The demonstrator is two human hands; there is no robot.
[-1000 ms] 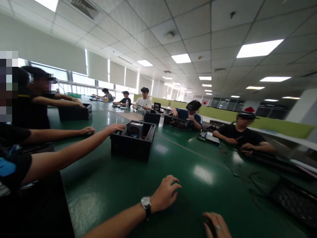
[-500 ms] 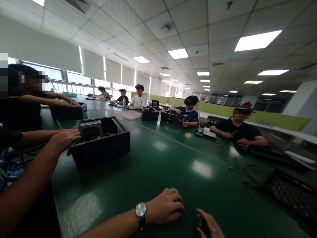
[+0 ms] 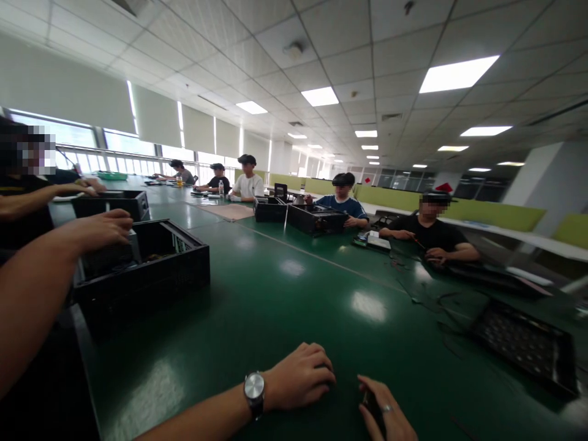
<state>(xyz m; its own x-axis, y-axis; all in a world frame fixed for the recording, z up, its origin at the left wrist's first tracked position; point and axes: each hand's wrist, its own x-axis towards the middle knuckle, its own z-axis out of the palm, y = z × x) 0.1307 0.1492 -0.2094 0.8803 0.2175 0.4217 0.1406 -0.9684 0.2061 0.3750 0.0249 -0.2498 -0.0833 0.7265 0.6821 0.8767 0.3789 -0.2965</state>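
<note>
Resting left hand (image 3: 301, 376), loosely spread, on glossy green table (image 3: 275, 306). Pinching small dark object (image 3: 375, 409), partly hidden, in right hand (image 3: 388, 411).

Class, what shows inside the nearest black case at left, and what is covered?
A dark boxy unit sits in the case, a co-worker's hand over it. The near wall hides the lower inside, so what lies there cannot be told.

The left hand (image 3: 301, 375), a watch (image 3: 254, 387) at its wrist, is over the green desk (image 3: 285, 306), fingers curled. The right hand (image 3: 391, 421) wears a ring (image 3: 387, 408) and holds a small dark thing (image 3: 375, 410). At left, a co-worker's hand (image 3: 105, 231) is over an open computer case (image 3: 188, 264).
</note>
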